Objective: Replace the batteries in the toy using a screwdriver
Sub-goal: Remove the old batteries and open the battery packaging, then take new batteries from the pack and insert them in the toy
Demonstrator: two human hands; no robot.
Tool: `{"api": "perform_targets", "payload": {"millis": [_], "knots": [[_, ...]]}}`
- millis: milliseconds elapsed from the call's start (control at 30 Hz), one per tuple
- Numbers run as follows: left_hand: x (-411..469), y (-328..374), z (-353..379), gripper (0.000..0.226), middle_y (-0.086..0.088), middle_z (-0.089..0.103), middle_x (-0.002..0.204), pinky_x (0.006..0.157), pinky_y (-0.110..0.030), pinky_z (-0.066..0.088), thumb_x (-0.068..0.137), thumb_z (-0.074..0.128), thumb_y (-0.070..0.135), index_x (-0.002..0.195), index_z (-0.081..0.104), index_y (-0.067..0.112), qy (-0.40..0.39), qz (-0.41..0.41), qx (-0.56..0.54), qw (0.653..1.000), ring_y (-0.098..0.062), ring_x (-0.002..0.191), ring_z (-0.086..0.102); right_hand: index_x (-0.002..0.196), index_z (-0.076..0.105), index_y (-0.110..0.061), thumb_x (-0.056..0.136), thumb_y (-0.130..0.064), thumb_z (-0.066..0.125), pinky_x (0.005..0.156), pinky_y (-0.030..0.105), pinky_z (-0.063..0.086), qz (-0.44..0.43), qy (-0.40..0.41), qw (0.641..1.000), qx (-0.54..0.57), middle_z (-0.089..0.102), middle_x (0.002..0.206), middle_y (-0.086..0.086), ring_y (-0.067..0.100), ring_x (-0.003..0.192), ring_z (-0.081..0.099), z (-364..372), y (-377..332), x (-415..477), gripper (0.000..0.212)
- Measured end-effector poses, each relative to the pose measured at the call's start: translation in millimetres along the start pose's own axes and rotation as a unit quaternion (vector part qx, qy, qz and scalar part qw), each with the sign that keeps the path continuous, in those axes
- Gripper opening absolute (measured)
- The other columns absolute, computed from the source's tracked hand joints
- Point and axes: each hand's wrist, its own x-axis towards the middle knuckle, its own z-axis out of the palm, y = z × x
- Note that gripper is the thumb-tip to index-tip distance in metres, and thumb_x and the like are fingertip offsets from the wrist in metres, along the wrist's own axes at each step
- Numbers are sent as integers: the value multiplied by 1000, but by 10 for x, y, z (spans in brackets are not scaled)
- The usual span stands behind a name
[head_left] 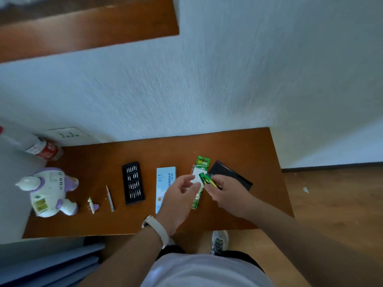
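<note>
The toy [49, 191] lies opened at the table's left, screwdriver [110, 198] aside, while the right hand [226, 193] pinches fresh batteries [207, 179] and the left hand [180, 195] grips their pack [200, 175]; fitting and closing seemingly remain.

Both forearms reach up from the bottom of the frame toward its centre. The left hand [179, 190], strap on its wrist, is half open, fingers loosely curled, thumb and forefinger pinched. Just right of it, the right hand [224, 190] is curled closed, knuckles up.
</note>
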Motion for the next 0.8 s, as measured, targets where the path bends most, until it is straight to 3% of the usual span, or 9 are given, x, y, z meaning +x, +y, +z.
{"api": "perform_targets", "payload": {"millis": [100,233,433,533,700,800], "knots": [[-120,146,-116,19,-2,72,90,60,-19,48,100,57,27,115,67,24,-68,-15,-108,992,-10,75,65,89,61,-14,99,-39,50,51,23,38,-22,-20,1000,7,54,66,-6,5,53,46,37,-214,-19,29],[-191,191,-277,14,0,65,74,52,-16,44,100,56,15,105,69,12,-56,-7,-173,983,-6,62,57,79,58,-25,101,-37,49,49,18,40,-34,-47,998,-22,56,60,-8,-1,48,48,97,-448,-4,27],[-260,151,-700,13,-2,67,80,55,-21,42,98,58,12,103,69,7,-18,17,-188,982,-6,64,58,88,58,-19,101,-37,49,49,19,41,-30,-55,995,-78,55,66,-5,1,49,46,343,-825,83,23],[-319,85,-1010,14,-1,69,82,58,-23,44,99,57,16,104,70,12,1,23,-190,982,-5,64,60,89,54,-29,102,-37,47,53,20,46,-41,-44,993,-101,58,69,-7,0,52,50,592,-1053,166,17],[-411,-168,-1734,15,-2,67,78,56,-21,45,99,57,21,104,68,12,17,34,-193,980,-8,65,59,115,43,-31,103,-37,43,56,20,49,-40,-52,994,-88,64,80,-1,5,60,58,1181,-1456,349,14],[-458,-392,-2184,15,-1,71,81,61,-24,48,99,58,22,107,68,13,33,26,-206,978,-8,70,64,111,44,-32,103,-39,41,55,20,49,-38,-53,995,-73,65,79,0,6,59,59,1597,-1688,473,11]]}}
